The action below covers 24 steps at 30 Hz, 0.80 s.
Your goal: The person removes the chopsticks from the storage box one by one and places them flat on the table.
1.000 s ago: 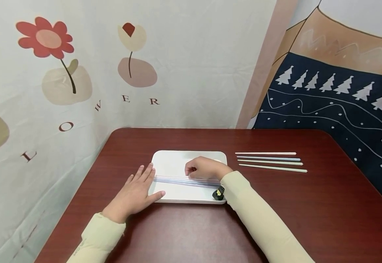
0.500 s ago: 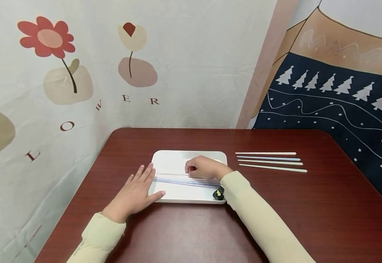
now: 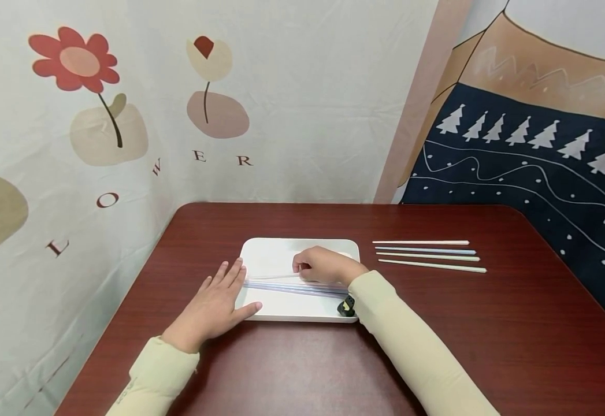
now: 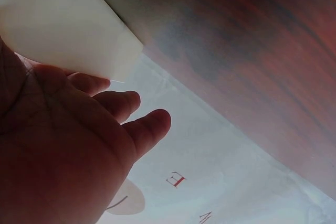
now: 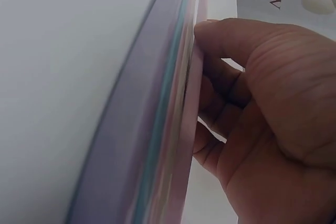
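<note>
A white tray lies on the table with a row of thin pastel chopsticks across it. My left hand rests on the tray's left end, fingers spread and straight; in the left wrist view its fingertips touch the tray edge. My right hand reaches over the tray with curled fingers. It pinches a pink chopstick at the far side of the row, the thumb on top, as the right wrist view shows. Purple and teal chopsticks lie beside that one. My right forearm hides the row's right end.
To the right of the tray, several chopsticks lie side by side, pale pink, blue and greenish. A small black thing with a yellow mark shows at my right cuff. The dark red table meets a printed cloth at the back.
A pale chopstick at the back of the row has shifted slightly away from the others and now lies at a small angle near my right fingers. My left hand keeps its place.
</note>
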Motion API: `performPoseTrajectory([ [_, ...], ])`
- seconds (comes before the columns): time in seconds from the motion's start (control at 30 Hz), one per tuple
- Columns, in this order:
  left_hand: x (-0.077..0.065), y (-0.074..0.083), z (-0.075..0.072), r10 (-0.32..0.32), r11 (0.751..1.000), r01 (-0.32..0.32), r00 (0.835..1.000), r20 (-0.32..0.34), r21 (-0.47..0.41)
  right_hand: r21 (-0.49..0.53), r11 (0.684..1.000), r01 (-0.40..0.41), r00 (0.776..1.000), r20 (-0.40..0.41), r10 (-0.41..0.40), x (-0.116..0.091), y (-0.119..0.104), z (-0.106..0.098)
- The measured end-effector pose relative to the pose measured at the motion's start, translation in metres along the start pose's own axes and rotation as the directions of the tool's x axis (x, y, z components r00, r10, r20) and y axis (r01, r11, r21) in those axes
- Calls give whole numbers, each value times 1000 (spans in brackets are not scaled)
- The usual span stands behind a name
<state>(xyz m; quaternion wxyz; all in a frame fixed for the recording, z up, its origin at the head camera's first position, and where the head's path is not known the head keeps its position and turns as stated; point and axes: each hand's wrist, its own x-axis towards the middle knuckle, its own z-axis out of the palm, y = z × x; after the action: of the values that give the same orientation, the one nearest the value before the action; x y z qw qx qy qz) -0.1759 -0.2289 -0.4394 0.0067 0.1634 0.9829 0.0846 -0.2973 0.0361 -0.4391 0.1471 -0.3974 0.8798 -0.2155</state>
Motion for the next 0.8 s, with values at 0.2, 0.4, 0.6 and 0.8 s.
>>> performPoseTrajectory([
  [0.2, -1, 1, -1, -3, 1000, 3, 1000, 2, -3, -12, 1000, 26, 999, -41, -26, 0, 2, -1],
  [0.4, 0, 1, -1, -4, 1000, 4, 1000, -1, -5, -31, 995, 94, 991, -92, -96, 2, 5, -3],
  [0.6, 1, 0, 0, -4, 1000, 4, 1000, 0, -10, -46, 995, 92, 990, -104, -96, -1, 2, -10],
  [0.8, 0, 0, 0, -5, 1000, 5, 1000, 11, -15, -39, 994, 99, 988, -119, -103, -6, 0, -16],
])
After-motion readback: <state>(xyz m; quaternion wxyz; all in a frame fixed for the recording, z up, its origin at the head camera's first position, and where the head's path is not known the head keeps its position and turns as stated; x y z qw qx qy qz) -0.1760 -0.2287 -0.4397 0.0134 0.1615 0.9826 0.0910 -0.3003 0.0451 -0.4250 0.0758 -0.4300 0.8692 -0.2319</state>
